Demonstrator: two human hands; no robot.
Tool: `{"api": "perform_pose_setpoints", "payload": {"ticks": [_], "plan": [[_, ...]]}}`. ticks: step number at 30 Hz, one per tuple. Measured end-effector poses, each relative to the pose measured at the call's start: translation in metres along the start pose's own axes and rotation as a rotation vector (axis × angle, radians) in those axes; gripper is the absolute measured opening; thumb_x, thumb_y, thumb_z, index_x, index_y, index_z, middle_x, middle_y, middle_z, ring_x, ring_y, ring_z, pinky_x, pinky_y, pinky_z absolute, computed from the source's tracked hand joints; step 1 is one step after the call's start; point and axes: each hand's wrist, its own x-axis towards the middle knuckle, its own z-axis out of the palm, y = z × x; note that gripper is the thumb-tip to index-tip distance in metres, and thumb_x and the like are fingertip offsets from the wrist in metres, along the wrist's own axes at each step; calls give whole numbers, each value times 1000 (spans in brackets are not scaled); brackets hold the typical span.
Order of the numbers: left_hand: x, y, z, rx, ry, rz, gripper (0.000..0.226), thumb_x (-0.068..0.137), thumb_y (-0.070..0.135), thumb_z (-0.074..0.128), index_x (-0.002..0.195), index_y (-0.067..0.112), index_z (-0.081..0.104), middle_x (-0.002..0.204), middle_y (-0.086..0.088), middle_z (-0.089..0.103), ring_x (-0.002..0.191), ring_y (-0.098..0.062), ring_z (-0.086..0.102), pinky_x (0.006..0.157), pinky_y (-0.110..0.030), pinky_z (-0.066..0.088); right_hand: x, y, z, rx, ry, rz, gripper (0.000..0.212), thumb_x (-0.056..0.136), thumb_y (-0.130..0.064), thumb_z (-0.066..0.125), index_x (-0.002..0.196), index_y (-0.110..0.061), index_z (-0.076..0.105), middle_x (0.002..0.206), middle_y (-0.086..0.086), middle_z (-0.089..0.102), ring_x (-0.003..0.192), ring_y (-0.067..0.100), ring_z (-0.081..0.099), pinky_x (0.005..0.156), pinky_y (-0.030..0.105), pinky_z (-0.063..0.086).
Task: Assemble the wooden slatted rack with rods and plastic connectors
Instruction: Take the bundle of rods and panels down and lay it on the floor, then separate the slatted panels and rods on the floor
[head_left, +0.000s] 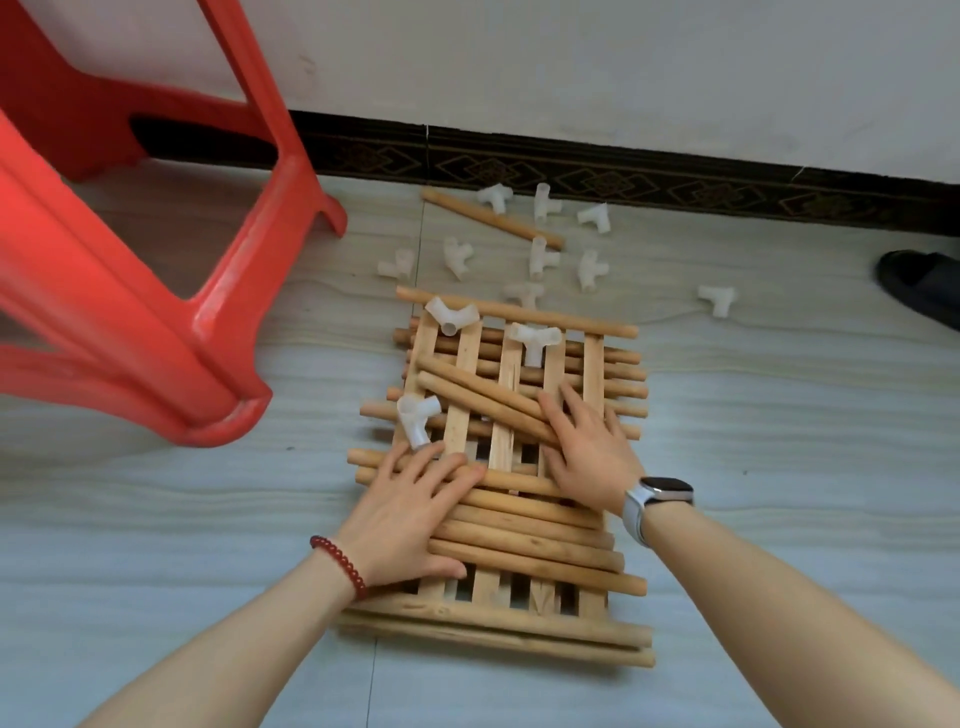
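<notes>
So from the head cam I'm looking straight down at the slatted panels (498, 587), a stack of wooden slat pieces lying flat on the grey floor (779, 467), and that stack is my landmark for everything else. A bunch of wooden rods (524, 540) is piled crosswise on top of it, some sticking out past both long edges.

The left hand (410, 514) is lying flat on the rods toward the near-left part of the stack, fingers straight and a bit spread, thumb tucked against the near rod. It's pressing, not gripping. There's a red bead bracelet (340, 564) on that wrist. The right hand (587, 444) is flat on the rods around the middle-right of the stack, fingers also straight and slightly apart, with a smartwatch (660, 493) on the wrist.

Three white plastic connectors (415, 418) sit on top of the stack: one just beyond the left fingertips, two near the far end. More of them are scattered on the floor beyond the far end, along with one loose rod (491, 218) near the dark baseboard (675, 182).

A red plastic stool (156, 260) stands to the left of the stack, and a dark shoe (919, 286) is well off to the far right.
</notes>
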Motion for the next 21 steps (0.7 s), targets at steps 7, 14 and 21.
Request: {"api": "perform_pose_setpoints", "payload": {"ticks": [7,14,21], "plan": [[1,-18,-84,-39,219,-1,49,76,49,36,103,24,68,103,3,66,101,-18,63,95,-48,43,-5,-44,-67,102,-90,-50,40,98,-27,38,136,-21,45,126,4,56,113,21,53,88,33,45],[-35,-99,-247,209,634,-96,29,78,28,41,84,19,68,83,4,64,81,-20,63,80,-34,41,10,-137,-204,151,72,-239,35,98,-22,36,124,-21,59,120,4,64,109,24,60,91,40,49],[-116,-185,-394,369,987,-517,30,79,24,49,101,16,69,105,-4,65,101,-28,60,83,-40,40,23,-268,-320,334,479,-522,36,98,-18,37,129,-18,54,128,1,58,118,21,52,98,37,41]]}}
